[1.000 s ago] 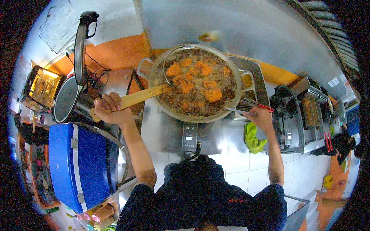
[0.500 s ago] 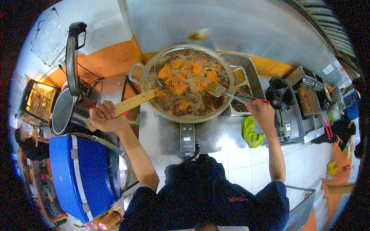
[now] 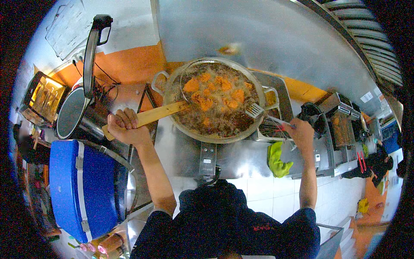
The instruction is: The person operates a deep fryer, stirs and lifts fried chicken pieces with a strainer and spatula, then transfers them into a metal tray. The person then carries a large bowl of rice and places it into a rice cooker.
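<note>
A wide metal pan (image 3: 215, 139) with two loop handles holds bubbling dark oil and several orange-brown fried pieces (image 3: 205, 102). My left hand (image 3: 128, 126) is closed round a flat wooden handle (image 3: 161, 114), which slants into the pan at its left side. A thin wire arc curves through the oil near the handle's far end; whatever else is joined to it lies under the oil. In my right hand (image 3: 301, 133) is a slotted metal spatula (image 3: 254, 110), its slotted head over the pan's right rim. Something red shows beside its shaft, too small to make out.
A green cloth (image 3: 278, 160) lies on the counter's front edge. Left of the pan stand a dark pot (image 3: 71, 113) with a raised lid and a lit glass-fronted oven (image 3: 44, 98). A strapped blue box (image 3: 64, 187) is nearer. Another person (image 3: 374, 166) is far right.
The spatula has moved right, from over the oil to the pan's right rim. The left hand still grips the wooden handle, and the whole view has shifted slightly.
</note>
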{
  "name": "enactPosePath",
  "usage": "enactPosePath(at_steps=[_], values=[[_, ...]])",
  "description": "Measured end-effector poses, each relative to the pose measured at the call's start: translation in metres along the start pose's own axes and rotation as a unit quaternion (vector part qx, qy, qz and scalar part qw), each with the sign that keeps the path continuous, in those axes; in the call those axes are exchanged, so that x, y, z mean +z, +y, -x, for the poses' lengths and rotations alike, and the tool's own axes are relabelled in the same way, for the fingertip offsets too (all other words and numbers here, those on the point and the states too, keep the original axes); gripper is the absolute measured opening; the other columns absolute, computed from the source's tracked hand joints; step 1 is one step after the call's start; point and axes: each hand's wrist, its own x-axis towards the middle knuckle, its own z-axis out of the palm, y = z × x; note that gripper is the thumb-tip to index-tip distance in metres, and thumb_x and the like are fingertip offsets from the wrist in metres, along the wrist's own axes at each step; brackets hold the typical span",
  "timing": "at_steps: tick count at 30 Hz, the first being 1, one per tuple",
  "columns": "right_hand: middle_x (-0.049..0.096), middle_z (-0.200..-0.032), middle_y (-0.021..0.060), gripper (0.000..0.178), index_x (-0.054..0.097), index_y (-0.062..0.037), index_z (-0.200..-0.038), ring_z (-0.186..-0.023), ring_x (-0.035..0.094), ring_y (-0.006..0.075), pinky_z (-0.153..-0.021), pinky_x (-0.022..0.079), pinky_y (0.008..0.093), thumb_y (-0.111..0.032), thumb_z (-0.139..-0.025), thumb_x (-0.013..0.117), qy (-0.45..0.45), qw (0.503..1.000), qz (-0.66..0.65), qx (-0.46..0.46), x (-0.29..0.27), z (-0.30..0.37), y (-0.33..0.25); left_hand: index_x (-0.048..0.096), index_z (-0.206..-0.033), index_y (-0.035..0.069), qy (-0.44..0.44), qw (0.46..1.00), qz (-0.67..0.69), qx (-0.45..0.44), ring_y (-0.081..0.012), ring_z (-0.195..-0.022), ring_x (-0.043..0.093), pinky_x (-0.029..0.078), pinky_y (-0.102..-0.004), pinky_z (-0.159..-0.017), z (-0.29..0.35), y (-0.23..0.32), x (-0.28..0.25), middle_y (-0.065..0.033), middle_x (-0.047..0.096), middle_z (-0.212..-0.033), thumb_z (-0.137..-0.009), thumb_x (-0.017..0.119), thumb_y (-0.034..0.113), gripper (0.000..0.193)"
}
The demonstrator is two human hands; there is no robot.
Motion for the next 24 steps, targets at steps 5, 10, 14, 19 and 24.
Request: enactPosePath(at_steps=[5, 10, 14, 19, 24], values=[[0.065, -0.065, 0.0130, 0.042, 0.067, -0.0096, -0.080, -0.065, 0.066, 0.0336, -0.058, 0.051, 0.0445, -0.052, -0.079, 0.069, 0.043, 0.998, -0.024, -0.026, 0.025, -0.012, -0.017, 0.024, -0.057, 0.020, 0.066, 0.998, -0.008, 0.012, -0.0072, -0.038, 0.021, 0.018, -0.0239, -0.037, 0.004, 0.008, 0.006, 0.0038, 0.026, -0.047, -0.090, 0.050, 0.027, 0.043], [0.065, -0.066, 0.0134, 0.042, 0.066, -0.0100, -0.079, -0.065, 0.066, 0.0338, -0.056, 0.052, 0.0442, -0.052, -0.080, 0.068, 0.031, 1.000, 0.003, 0.004, 0.012, -0.006, -0.016, 0.026, -0.057, 0.020, 0.174, 0.984, -0.030, 0.007, -0.0076, -0.038, 0.022, 0.020, -0.0232, -0.037, 0.008, 0.007, 0.014, 0.0042, 0.027, -0.047, -0.090, 0.051, 0.028, 0.042], [0.065, -0.064, 0.0134, 0.041, 0.066, -0.0095, -0.078, -0.062, 0.066, 0.0333, -0.054, 0.052, 0.0440, -0.051, -0.081, 0.067, 0.086, 0.996, 0.001, -0.035, 0.014, -0.016, -0.016, 0.028, -0.057, 0.020, 0.160, 0.986, -0.047, 0.024, -0.0077, -0.038, 0.024, 0.022, -0.0228, -0.037, 0.015, 0.007, 0.006, 0.0041, 0.029, -0.047, -0.091, 0.050, 0.028, 0.041], [0.066, -0.068, 0.0162, 0.040, 0.066, -0.0097, -0.078, -0.063, 0.066, 0.0345, -0.055, 0.052, 0.0456, -0.049, -0.081, 0.067, 0.067, 0.997, 0.028, -0.031, 0.021, -0.017, -0.006, 0.029, -0.058, 0.019, 0.114, 0.993, -0.012, 0.006, -0.0079, -0.037, 0.025, 0.022, -0.0236, -0.036, 0.026, -0.002, -0.008, 0.0031, 0.029, -0.047, -0.092, 0.049, 0.028, 0.041], [0.066, -0.070, 0.0173, 0.040, 0.066, -0.0086, -0.077, -0.069, 0.067, 0.0358, -0.060, 0.052, 0.0456, -0.048, -0.079, 0.069, 0.022, 0.999, 0.026, -0.028, 0.010, 0.001, -0.010, 0.030, -0.057, 0.019, 0.068, 0.998, 0.007, -0.013, -0.0083, -0.037, 0.024, 0.023, -0.0238, -0.036, 0.010, -0.010, -0.012, 0.0025, 0.030, -0.047, -0.092, 0.049, 0.028, 0.041]])
